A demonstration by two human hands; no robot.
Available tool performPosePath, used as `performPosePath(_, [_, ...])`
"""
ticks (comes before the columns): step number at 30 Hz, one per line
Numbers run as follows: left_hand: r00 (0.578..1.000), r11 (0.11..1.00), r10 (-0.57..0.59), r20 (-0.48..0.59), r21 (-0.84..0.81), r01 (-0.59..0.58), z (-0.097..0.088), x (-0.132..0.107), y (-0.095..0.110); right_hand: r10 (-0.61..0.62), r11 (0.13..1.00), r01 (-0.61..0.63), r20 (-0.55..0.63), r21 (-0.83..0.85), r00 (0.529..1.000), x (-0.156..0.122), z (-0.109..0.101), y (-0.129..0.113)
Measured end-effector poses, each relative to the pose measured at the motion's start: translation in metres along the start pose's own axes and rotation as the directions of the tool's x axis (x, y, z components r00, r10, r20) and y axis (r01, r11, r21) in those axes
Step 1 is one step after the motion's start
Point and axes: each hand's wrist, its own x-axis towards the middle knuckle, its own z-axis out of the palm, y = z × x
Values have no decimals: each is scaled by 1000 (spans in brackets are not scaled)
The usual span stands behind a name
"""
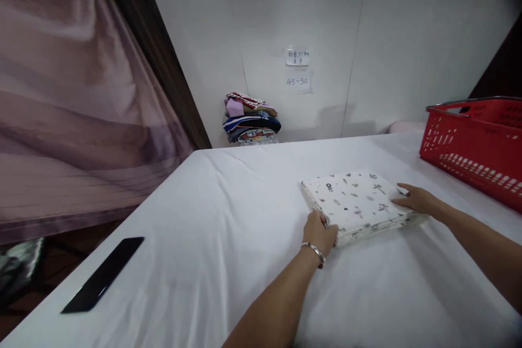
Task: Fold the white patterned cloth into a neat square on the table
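A folded white cloth [350, 198] with a small print of leaves, plants and dragonflies lies on the white-covered table, in several layers. My left hand [320, 231], with a silver bangle at the wrist, is closed around its near left corner. The thumb rests on top there, and the other fingers are partly hidden at the side. At the right edge of the cloth, my right hand [416, 199] touches it with thumb and forefinger spread apart. A small white patch shows between them; I cannot tell what it is.
A red plastic basket [473, 152] stands at the table's right. On the left of the white tabletop [183, 261] lies a flat black strip [104, 274]. Folded fabrics [252, 119] are stacked beyond the far edge. A pinkish curtain [73, 98] hangs at left; paper signs [298, 81] are on the wall.
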Motion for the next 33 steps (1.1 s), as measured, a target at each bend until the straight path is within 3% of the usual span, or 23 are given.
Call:
performPosePath(2, [1000, 1000, -10, 17, 7, 10, 0, -2, 2, 45, 994, -31, 134, -106, 990, 1, -4, -18])
performPosePath(5, [999, 1000, -14, 38, 7, 14, -5, -1, 4, -152, 985, 159, 106, -62, 983, -7, -1, -65])
performPosePath(9, [998, 1000, -31, 57, 7, 31, -8, 0, 5, -423, 904, 408, 128, 131, 897, -31, 17, -144])
performPosePath(12, [996, 1000, -25, 90, 2, 25, -9, 0, 4, -566, 825, 538, 230, 174, 792, -49, 37, -188])
performPosePath(15, [992, 1000, -13, 125, -3, 13, -9, 3, -1, -621, 780, 603, 319, 167, 716, -63, 56, -206])
performPosePath(18, [978, 997, -20, 208, -71, 35, -12, 8, -5, -625, 774, 617, 329, 141, 708, -71, 66, -207])
performPosePath(21, [918, 973, -86, 388, -166, 161, -21, 13, -8, -626, 773, 618, 335, 144, 704, -72, 66, -205])
performPosePath(23, [887, 956, -110, 449, -197, 218, -30, 17, -9, -618, 780, 608, 345, 151, 707, -72, 64, -206])
performPosePath(25, [925, 964, -101, 366, -195, 182, -38, 23, -9, -606, 789, 593, 357, 161, 711, -71, 63, -208])
performPosePath(27, [987, 989, -38, 155, -133, 59, -44, 31, -8, -597, 798, 576, 362, 177, 716, -71, 62, -211])
performPosePath(28, [999, 996, 11, 53, -87, -6, -45, 36, -5, -593, 802, 566, 366, 190, 717, -70, 60, -213])
performPosePath(30, [990, 993, 113, -79, -13, -114, -45, 49, 2, -583, 811, 539, 381, 228, 718, -70, 55, -217])
performPosePath(33, [962, 968, 249, -113, 20, -249, -38, 70, 19, -613, 790, 519, 398, 326, 682, -68, 39, -219])
